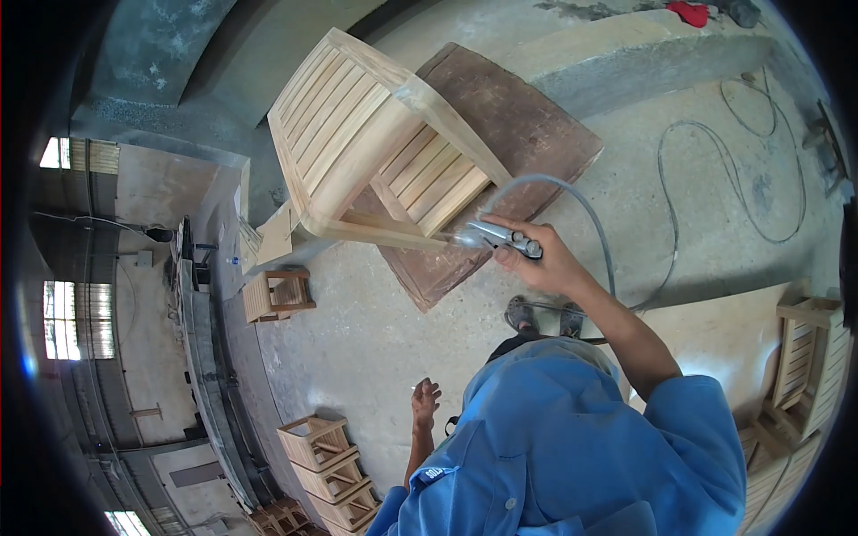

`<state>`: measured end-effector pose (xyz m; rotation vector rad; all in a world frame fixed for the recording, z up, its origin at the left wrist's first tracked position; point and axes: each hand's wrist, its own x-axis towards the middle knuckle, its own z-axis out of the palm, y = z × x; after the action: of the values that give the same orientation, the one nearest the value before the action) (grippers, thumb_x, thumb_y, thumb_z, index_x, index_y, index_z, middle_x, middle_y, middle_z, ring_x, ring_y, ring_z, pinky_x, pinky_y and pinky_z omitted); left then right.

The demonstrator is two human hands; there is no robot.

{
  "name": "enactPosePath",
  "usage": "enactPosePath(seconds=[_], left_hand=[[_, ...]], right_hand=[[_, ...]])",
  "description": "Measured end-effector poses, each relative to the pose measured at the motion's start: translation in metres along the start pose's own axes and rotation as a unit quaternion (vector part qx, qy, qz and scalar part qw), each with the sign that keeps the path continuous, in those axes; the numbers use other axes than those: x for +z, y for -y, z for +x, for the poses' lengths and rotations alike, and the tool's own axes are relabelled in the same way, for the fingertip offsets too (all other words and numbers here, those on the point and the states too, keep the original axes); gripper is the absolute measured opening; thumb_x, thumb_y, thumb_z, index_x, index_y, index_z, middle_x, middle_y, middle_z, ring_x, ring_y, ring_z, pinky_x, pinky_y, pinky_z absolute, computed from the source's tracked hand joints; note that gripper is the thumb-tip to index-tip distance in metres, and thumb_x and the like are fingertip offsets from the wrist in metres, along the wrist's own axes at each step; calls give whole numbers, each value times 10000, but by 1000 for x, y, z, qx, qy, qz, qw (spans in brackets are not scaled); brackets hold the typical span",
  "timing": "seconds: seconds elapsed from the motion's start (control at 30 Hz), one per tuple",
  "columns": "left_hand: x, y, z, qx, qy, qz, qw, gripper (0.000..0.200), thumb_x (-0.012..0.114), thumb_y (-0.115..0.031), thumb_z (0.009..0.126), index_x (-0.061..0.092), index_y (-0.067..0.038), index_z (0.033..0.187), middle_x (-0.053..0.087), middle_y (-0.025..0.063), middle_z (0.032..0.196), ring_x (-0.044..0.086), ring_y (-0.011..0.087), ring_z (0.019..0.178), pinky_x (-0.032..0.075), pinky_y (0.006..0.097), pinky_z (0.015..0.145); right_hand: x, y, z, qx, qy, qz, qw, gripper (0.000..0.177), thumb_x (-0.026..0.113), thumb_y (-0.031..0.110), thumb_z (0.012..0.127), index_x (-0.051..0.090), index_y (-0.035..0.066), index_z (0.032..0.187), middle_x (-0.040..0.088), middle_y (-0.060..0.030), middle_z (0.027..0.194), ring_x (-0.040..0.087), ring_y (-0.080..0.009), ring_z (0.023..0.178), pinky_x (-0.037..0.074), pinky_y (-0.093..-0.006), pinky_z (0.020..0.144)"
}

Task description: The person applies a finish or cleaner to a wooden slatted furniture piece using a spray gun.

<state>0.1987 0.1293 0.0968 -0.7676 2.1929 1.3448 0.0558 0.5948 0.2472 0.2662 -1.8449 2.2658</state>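
Silver metal spray gun (511, 239): gripped firmly in the right hand (542, 257), joined to a looping grey hose (597, 219), pointed near the leg end of a pale, slatted wooden chair (335, 121). Rested, as for the chair, on a rectangular, dark brown board (527, 116). Hung low on the left hand's (426, 404) side, with fingers loosely curled; could not tell about anything held there. Saw, farther left, stacked pale wooden frames (323, 458) on the grey concrete floor (357, 362).

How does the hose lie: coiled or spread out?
Spread out: the hose runs in wide, loose loops over the floor.
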Motion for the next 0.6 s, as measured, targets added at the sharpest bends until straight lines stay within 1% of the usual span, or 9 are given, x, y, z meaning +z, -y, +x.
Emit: enactPosePath(seconds=[0.03, 0.1, 0.27, 0.33, 0.4, 0.43, 0.5, 0.53, 0.6], left_hand=[[2, -1, -1, -5, -6, -8, 1000, 787, 564, -632, 903, 421, -67, 1432, 589, 185, 1312, 597, 351, 1163, 448, 575, 933], [3, -3, -2, -9, -11, -20, 1000, 787, 563, -631, 903, 417, -71, 1436, 589, 185, 1313, 595, 353, 1166, 446, 576, 938], [1, -26, 16, -7, -39, -58, 998, 784, 566, -627, 904, 411, -80, 1444, 587, 180, 1319, 586, 337, 1183, 446, 558, 945], [-2, -61, 34, 62, -65, -82, 993, 752, 555, -602, 923, 410, -81, 1447, 587, 175, 1322, 575, 307, 1204, 450, 520, 951], [0, -120, 49, 126, -71, -73, 987, 685, 508, -555, 972, 387, -85, 1455, 564, 155, 1362, 549, 300, 1238, 460, 498, 961], [3, -154, 54, 165, -70, -72, 981, 675, 495, -539, 984, 371, -83, 1466, 546, 158, 1381, 527, 301, 1264, 444, 493, 986], [7, -219, 67, 241, -54, -73, 966, 663, 474, -506, 1003, 333, -77, 1488, 487, 167, 1436, 474, 309, 1317, 404, 490, 1038], [10, -248, 75, 277, -37, -75, 957, 661, 468, -491, 1011, 310, -75, 1501, 447, 174, 1471, 445, 314, 1344, 380, 492, 1065], [21, -300, 86, 345, -34, -55, 936, 648, 460, -466, 1021, 288, -79, 1511, 381, 184, 1512, 400, 321, 1377, 347, 505, 1092]], right_hand=[[-3, -12, -3, 0, 1, -1, 1000, 474, 659, 221, 949, 550, 6, 1357, 655, -25, 851, 570, -66, 726, 476, -221, 662], [-12, -37, -13, 107, -29, -30, 993, 427, 680, 115, 903, 601, 32, 1314, 715, -75, 1036, 626, -96, 850, 514, -251, 759], [-31, -72, -38, 175, -58, -99, 978, 412, 680, 166, 908, 613, 25, 1289, 723, -114, 1020, 644, -118, 853, 520, -280, 788], [-36, -77, -44, 203, -61, -129, 969, 416, 685, 178, 904, 614, 22, 1283, 723, -135, 1025, 655, -128, 862, 521, -289, 798], [-38, -85, -52, 134, -68, -179, 972, 441, 676, 192, 916, 591, 35, 1319, 692, -69, 904, 582, -100, 708, 500, -266, 672], [-38, -84, -54, 135, -71, -183, 971, 441, 676, 192, 916, 591, 35, 1319, 692, -69, 904, 582, -100, 708, 500, -266, 672], [-34, -84, -56, 85, -79, -214, 970, 464, 685, 200, 903, 584, 27, 1322, 712, -151, 1048, 654, -148, 816, 522, -297, 768], [-31, -76, -54, 86, -83, -218, 969, 464, 685, 200, 903, 584, 27, 1322, 712, -151, 1048, 654, -148, 816, 522, -297, 768], [-22, -46, -49, 146, -71, -216, 963, 479, 691, 199, 892, 579, 15, 1320, 688, -195, 1159, 690, -203, 930, 517, -305, 834]])
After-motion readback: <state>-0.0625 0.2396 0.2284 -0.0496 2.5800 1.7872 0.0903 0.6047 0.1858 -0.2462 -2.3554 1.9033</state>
